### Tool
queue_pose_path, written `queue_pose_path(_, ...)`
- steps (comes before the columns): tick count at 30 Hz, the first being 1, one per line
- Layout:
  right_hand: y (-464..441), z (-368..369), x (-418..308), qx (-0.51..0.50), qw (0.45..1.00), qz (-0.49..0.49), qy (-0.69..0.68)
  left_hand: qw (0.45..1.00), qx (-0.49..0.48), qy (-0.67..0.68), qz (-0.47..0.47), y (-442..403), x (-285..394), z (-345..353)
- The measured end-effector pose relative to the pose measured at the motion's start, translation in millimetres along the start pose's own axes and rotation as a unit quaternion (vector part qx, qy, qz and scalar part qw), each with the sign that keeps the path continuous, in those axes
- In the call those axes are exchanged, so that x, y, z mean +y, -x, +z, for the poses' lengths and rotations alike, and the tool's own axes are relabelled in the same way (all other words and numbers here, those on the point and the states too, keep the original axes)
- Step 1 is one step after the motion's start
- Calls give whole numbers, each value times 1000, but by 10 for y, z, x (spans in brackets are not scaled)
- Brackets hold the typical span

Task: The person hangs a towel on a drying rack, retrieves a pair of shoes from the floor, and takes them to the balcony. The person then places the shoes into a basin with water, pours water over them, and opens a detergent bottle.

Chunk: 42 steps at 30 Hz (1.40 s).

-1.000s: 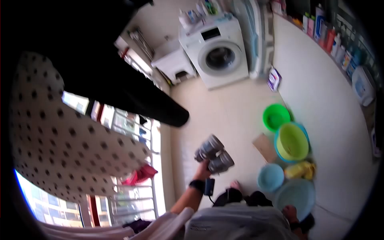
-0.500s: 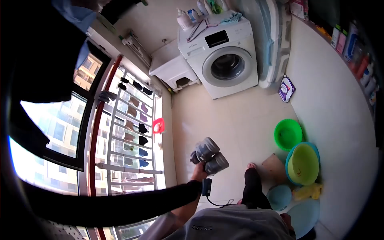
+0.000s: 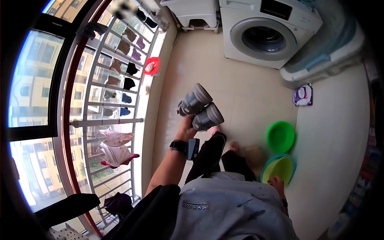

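Pair of grey shoes with pale soles (image 3: 208,117): side by side in the left hand (image 3: 186,127), near the middle of the scene. That hand is closed at one end of the pair; finger placement is partly hidden. Good handling calls for a firm grip on both, kept level and clear of the legs. Right hand (image 3: 277,184): fingers curled, over the yellow-green plastic basin (image 3: 281,166) in view; contact cannot be told. Further right: round bright green plastic basin (image 3: 280,137). Left: white metal rack (image 3: 108,123) hung with socks, a possible snag. Far: white front-loading washing machine (image 3: 227,40). Bare feet (image 3: 234,147) near the shoes limit low movement.
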State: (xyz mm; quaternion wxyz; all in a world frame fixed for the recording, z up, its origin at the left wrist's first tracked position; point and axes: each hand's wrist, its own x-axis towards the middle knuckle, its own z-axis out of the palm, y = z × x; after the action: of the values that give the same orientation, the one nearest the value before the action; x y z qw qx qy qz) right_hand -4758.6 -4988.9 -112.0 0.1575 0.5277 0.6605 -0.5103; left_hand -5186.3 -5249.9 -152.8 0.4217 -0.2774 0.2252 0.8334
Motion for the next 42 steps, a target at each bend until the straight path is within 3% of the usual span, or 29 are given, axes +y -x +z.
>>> queue_pose_path(3, -322, -47, -516, -3, 995, -42, 90, 997, -3, 77, -10, -242, 252, -88)
queue_pose_path(7, -747, 111, -1289, -31, 996, -51, 60, 984, -6, 179, -5, -418, 551, -7)
queue_pose_path(9, -918, 222, -1816, -53, 989, -77, 114, 974, 61, 209, 53, -463, 705, 161)
queue_pose_path(13, -1273, 510, -2698, -78, 978, -125, 148, 958, -11, 278, 66, -539, 1050, 177)
queue_pose_path(16, -1392, 755, -3494, -111, 964, -159, 181, 940, 55, 314, 119, -515, 1203, 300)
queue_pose_path(20, -1724, 1040, -4194, -177, 937, -220, 204, 923, 39, 339, 175, -540, 1382, 290)
queue_pose_path(29, -2592, 1498, -5275, -315, 853, -243, 337, 834, 191, 413, 313, -691, 1588, 359)
queue_pose_path(37, -3232, 1575, -5873, -353, 827, -207, 385, 780, 325, 440, 304, -857, 1464, 541)
queue_pose_path(42, -3285, 1705, -6002, -371, 808, -206, 410, 782, 319, 415, 338, -959, 1225, 370)
